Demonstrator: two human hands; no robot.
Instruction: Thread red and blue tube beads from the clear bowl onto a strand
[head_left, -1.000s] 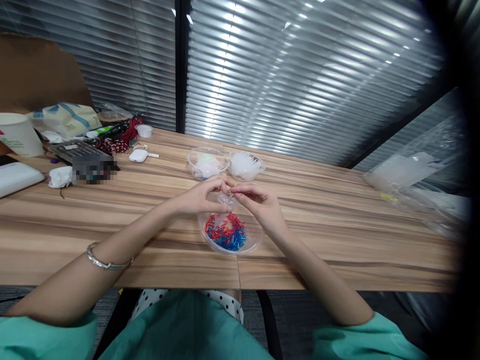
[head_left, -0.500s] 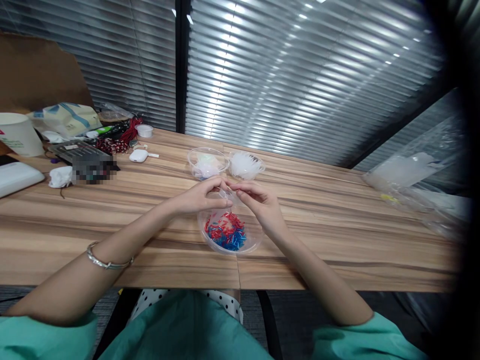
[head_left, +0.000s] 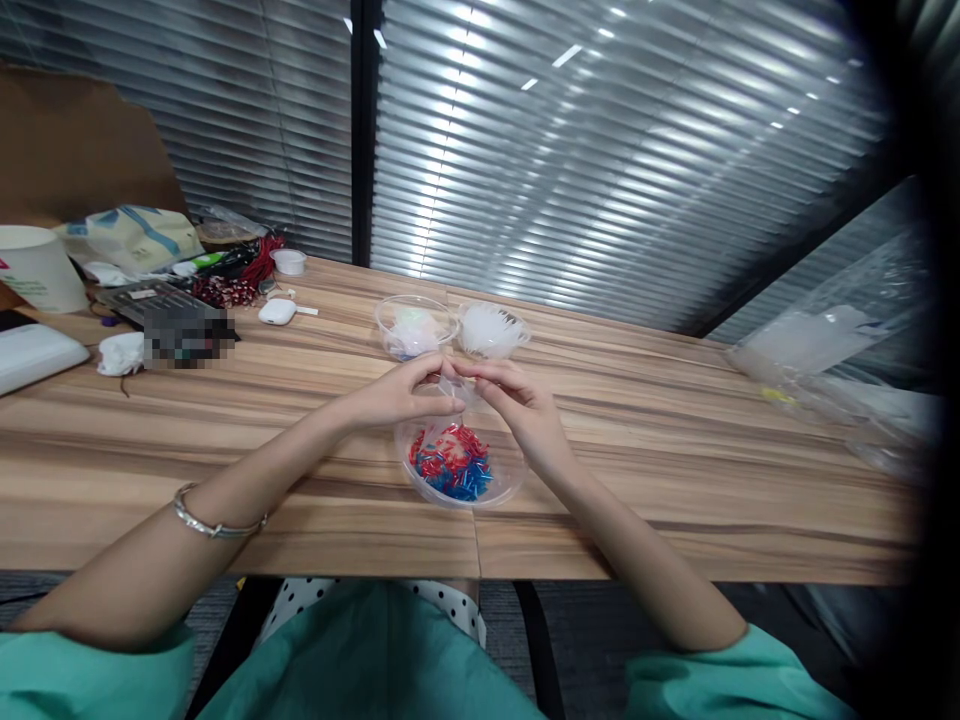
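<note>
Nearest you, the clear bowl [head_left: 459, 470] of red and blue tube pieces [head_left: 452, 463] sits at the table [head_left: 300, 480] edge. Just above it your left hand [head_left: 401, 392] and right hand [head_left: 517, 400] meet, fingertips pinched shut on a small clear piece [head_left: 454, 385], too small to identify. It looks light, slick and easily dropped, so grip its ends; beyond stand two clear bowls [head_left: 415, 325].

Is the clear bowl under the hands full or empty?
Partly filled: the clear bowl holds a low heap of red and blue pieces covering its bottom, well under the rim.
</note>
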